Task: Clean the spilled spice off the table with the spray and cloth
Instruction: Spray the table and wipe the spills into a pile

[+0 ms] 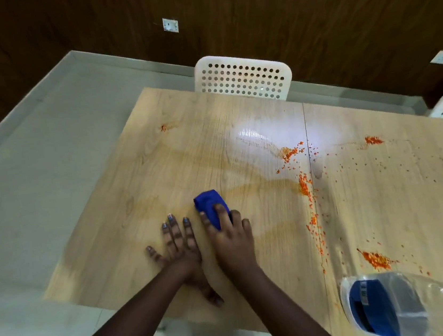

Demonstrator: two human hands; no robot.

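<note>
- The clear bottle [416, 308] at the lower right is cut off by the frame edge; its type cannot be told.
- The blue cloth [210, 203] is partly covered by the right hand [230, 239], whose fingers grip it against the table [212, 146].
- The left hand [180, 252] lies flat, fingers spread, just beside the cloth.
- Orange spice [305, 187] is scattered to the right of both hands.
</note>
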